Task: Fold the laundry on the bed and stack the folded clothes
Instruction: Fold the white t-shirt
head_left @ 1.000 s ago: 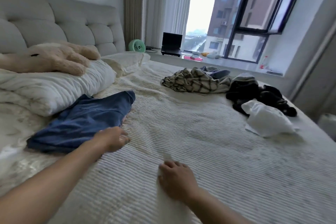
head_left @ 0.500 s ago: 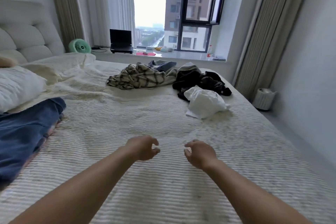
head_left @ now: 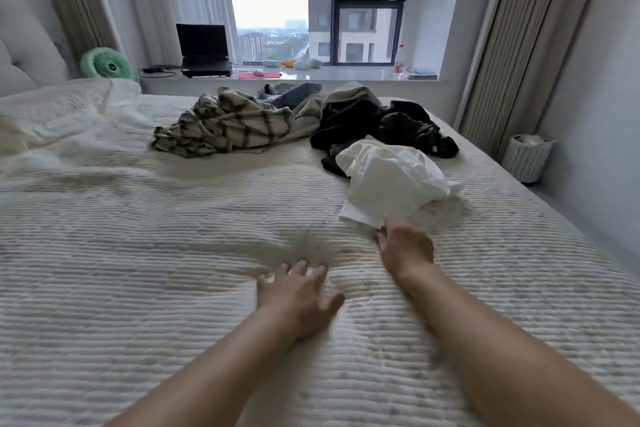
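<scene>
The right hand (head_left: 406, 246) is extended to the near edge of the crumpled white garment (head_left: 391, 180) on the bed (head_left: 138, 253); its fingers are blurred, so contact cannot be told. The left hand (head_left: 299, 295) is spread wide, holding nothing. Plaid (head_left: 228, 126) and black clothes (head_left: 377, 121) are heaped beyond.

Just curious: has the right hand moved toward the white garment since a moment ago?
Yes. The right hand has reached forward to the near edge of the white garment.

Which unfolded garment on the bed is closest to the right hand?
The white garment: its near edge lies right at the right hand, while the black and plaid ones lie farther back.
</scene>
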